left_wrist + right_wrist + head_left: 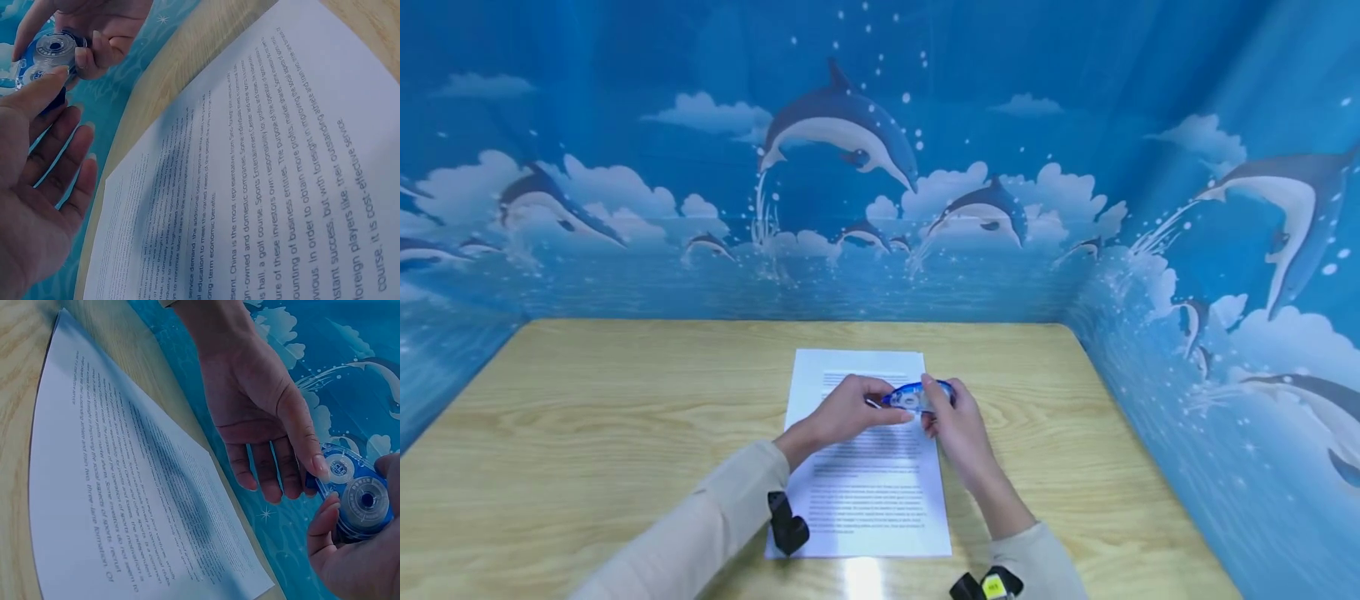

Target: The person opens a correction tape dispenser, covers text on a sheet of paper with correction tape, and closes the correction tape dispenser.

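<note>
A blue, see-through correction tape [910, 397] is held between both hands, above the upper part of a printed sheet [880, 508]. My right hand [958, 429] grips the body from the right, its thumb on the upper side. From the left, my left hand [846, 410] pinches the narrow front end between thumb and forefinger. In the left wrist view, the white reels of the correction tape [55, 47] show through its case. The other left fingers extend loosely below, seen on the left hand [250, 394] in the right wrist view. The very tip is hidden by the fingers.
The sheet lies lengthwise on a light wooden table [625, 417]. Behind and beside the table hangs a blue curtain with dolphins [842, 125]. Black straps with small devices [788, 523] sit at both wrists.
</note>
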A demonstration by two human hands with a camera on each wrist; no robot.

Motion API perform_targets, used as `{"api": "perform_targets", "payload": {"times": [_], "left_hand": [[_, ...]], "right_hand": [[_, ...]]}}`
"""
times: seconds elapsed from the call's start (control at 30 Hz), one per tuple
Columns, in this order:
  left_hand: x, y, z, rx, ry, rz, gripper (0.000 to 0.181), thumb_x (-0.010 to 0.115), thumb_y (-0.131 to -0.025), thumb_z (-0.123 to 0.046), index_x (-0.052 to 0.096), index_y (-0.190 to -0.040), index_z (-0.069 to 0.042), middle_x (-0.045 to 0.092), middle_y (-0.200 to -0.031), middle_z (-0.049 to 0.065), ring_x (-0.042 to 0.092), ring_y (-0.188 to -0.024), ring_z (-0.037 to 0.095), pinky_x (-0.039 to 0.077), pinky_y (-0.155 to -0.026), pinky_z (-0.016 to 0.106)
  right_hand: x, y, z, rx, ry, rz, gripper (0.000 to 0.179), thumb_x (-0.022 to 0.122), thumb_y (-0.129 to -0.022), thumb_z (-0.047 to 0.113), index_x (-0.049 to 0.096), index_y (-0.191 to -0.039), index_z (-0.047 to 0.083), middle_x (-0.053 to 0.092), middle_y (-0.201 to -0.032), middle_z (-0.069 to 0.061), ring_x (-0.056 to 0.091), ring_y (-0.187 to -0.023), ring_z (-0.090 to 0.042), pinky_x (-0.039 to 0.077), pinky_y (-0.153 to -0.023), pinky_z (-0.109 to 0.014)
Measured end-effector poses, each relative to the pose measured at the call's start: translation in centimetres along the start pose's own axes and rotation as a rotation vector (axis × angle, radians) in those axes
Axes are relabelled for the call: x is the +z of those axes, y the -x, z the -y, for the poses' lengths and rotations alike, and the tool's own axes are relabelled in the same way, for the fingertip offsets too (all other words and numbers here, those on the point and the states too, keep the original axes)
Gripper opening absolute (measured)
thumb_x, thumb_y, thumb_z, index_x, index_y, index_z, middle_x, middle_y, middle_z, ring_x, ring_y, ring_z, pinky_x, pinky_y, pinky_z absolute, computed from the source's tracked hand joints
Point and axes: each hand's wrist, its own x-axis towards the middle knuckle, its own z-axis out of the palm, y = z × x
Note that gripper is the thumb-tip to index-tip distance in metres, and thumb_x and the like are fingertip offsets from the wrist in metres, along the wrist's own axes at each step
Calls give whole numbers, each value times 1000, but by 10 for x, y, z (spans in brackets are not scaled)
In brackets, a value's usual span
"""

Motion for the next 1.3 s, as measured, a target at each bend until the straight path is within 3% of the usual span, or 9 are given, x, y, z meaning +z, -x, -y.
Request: {"api": "perform_targets", "payload": {"times": [0.27, 0.57, 0.97, 1.3], "left_hand": [[0, -1, -1, -10, -29, 23, 20, 78, -81, -32, 73, -84, -13, 65, -77, -4, 55, -67, 14, 44, -56, 26], [-3, 2, 3, 35, -78, 28, 17, 80, -79, -26, 70, -75, -12, 64, -73, -5, 57, -68, 17, 47, -58, 26], [-12, 3, 5, -3, -50, -3, 22, 79, -79, -32, 73, -90, -14, 68, -83, -6, 62, -80, 17, 51, -73, 30], [-21, 6, -8, 82, -126, -15, 18, 79, -78, -34, 75, -84, -18, 68, -79, -9, 62, -74, 17, 51, -64, 30]], "right_hand": [[-2, 0, -3, 15, -7, -6, 45, 55, -95, 44, 51, -102, 0, 54, -70, -7, 50, -60, -14, 47, -55, -25], [-4, 1, -6, 7, -28, -9, 41, 54, -96, 43, 51, -100, 2, 54, -68, -6, 50, -58, -14, 45, -53, -23], [-9, 2, -4, -8, -1, -28, 40, 51, -98, 41, 50, -98, 2, 54, -69, -7, 51, -59, -15, 47, -53, -26], [-10, 5, -3, 37, -1, 37, 40, 47, -99, 39, 55, -103, -1, 54, -72, -8, 50, -62, -16, 46, -55, -24]]}}
